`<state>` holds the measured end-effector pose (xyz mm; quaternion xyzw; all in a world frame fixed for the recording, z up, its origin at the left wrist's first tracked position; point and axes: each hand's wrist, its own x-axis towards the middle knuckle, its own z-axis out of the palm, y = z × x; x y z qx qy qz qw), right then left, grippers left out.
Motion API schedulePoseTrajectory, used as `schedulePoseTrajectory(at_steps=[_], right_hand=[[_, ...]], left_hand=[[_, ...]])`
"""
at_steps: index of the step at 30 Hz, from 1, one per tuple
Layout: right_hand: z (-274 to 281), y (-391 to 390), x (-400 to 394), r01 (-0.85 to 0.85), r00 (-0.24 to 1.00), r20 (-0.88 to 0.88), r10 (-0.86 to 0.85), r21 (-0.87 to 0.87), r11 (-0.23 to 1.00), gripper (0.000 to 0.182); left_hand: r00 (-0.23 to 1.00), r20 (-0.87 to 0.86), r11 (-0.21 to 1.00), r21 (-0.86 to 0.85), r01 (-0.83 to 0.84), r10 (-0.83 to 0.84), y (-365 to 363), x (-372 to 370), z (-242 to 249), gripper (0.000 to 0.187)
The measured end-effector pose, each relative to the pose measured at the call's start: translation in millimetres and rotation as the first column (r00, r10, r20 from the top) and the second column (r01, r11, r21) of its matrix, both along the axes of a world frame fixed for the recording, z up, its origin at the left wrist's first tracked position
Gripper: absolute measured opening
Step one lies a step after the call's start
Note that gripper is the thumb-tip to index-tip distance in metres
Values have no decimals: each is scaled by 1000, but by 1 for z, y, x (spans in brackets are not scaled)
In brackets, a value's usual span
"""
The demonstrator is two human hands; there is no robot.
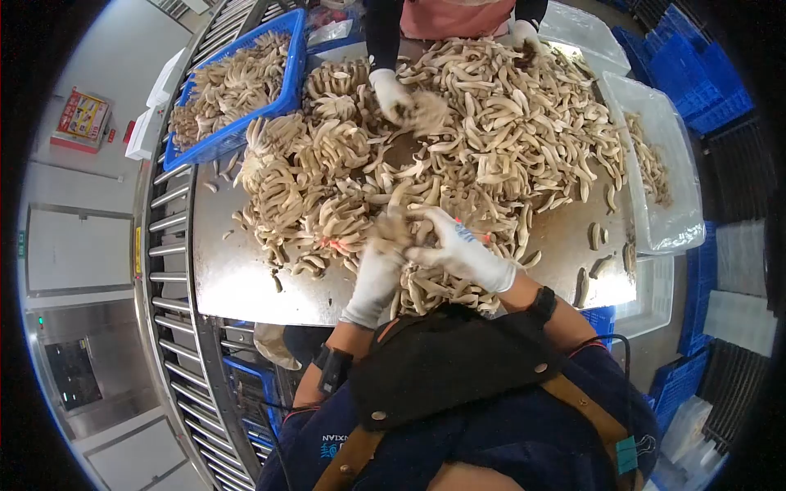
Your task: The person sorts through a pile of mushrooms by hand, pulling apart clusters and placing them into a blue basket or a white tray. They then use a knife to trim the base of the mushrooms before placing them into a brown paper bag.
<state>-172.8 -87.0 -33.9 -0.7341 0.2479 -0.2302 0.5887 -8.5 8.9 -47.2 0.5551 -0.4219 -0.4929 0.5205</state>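
Left hand (377, 274), white-gloved: fingers closed on a small clump (394, 232) of beige, finger-shaped mushrooms, slightly blurred. Right hand (463, 250), also white-gloved, blue print on its back: thumb and fingers closed around the other side of the same clump. Clump sits between both hands, above the near-middle part of the bench (246, 282), a flat pale metal surface. Black bands on both wrists.

Around the hands: big loose pile (499, 123) of the same mushrooms, covering most of the bench from its near edge to its far edge. Bits of red show in the pile beside both hands. A few stray mushrooms (583, 286) lie apart from it at the bench's near right.

Far side of the bench: a person in dark sleeves, white gloves. One glove (391, 94) is at a blurred bunch over the pile, the other (526, 37) at the pile's far edge.

Bench's far left corner: blue plastic basket (286, 102), filled with mushrooms. Left of the bench: metal roller conveyor (169, 277). Right of the bench: translucent plastic-lined tray (675, 176), some mushrooms inside.
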Motion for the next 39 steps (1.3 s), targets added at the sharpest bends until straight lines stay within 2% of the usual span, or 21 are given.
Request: schedulePoseTrajectory(at_steps=[1, 3, 5, 7, 8, 9, 12, 13, 14, 16, 19, 20, 23, 25, 27, 29, 31, 34, 36, 37, 39], right_hand=[[-2, 3, 2, 70, 992, -95, -87, -165, 984, 59], [1, -10, -6, 93, 996, -45, -82, 392, 915, 57], [3, -12, -6, 83, 980, 103, -171, 569, 818, 41], [-14, -3, 12, 189, 971, 149, -187, -1, 982, 33], [-14, 0, 6, 108, 983, 118, -141, 251, 962, 36], [-12, 2, -1, 65, 990, 78, -118, 487, 871, 38], [3, -2, -13, 60, 970, 131, -205, 689, 723, 57], [-4, -3, -19, -66, 991, 136, 13, 393, 917, 61], [-16, 3, -8, -104, 993, 79, 83, 327, 939, 62], [-22, 7, -8, -96, 983, 176, -51, 729, 677, 63], [-11, 6, -4, -132, 918, 340, -205, 749, 650, 67], [-14, 8, -3, -107, 946, 281, -162, 743, 661, 68], [13, -14, 0, -60, 997, 77, 8, 706, 706, 63], [13, -18, 10, -158, 911, 366, -192, 738, 656, 57], [11, -21, 22, -182, 784, 503, -365, 748, 639, 54], [21, -36, 26, -83, 827, 415, -379, 757, 648, 64], [29, -52, 17, 25, 893, 314, -321, 679, 734, 81], [1, -79, -28, 298, 946, 113, -305, 69, 952, 88], [-25, -75, -71, 209, 965, -106, -239, -231, 950, 76], [-30, -68, -83, 164, 956, -194, -220, -270, 949, 71], [-22, -39, -77, 203, 949, -264, -174, 85, 976, 62]], left_hand=[[992, -87, 994, 45, 95, -90, 3, -5, -4, 34], [965, -263, 997, 72, 11, 8, 5, 2, -7, 34], [876, -470, 990, 133, -55, 112, -1, -2, 24, 32], [982, -185, 995, 99, -26, 44, 1, -20, 20, 22], [999, -32, 996, 89, -7, 10, 3, -25, 19, 20], [995, -103, 992, 129, 17, -4, 3, -15, 12, 20], [955, -296, 993, 112, 42, -7, 7, -10, 6, 22], [944, -325, 988, 126, 94, -48, 10, -14, -1, 26], [932, -353, 980, 138, 145, -88, 11, -19, -1, 32], [950, -299, 969, 194, 153, -90, 8, -24, 8, 40], [977, -207, 977, 214, 4, 41, 3, -24, 18, 38], [996, 32, 960, 270, 69, -80, 7, -21, 0, 36], [983, -180, 974, 225, -3, 45, 2, -16, -8, 37], [922, -341, 959, 266, -92, 183, -8, -13, 5, 40], [921, 282, 953, -220, -210, 268, -30, -14, 21, 40], [879, 215, 892, -260, -369, 426, -48, -10, 18, 62], [840, -266, 865, 322, -385, 473, -53, 3, 22, 79], [929, -329, 976, 185, -114, 170, -45, 22, 12, 80], [881, -466, 985, 171, -8, 88, -45, 8, 22, 80], [990, -133, 992, 112, 55, -40, -45, 9, -2, 75], [946, 222, 955, 233, 185, -237, -53, -9, -3, 84]])
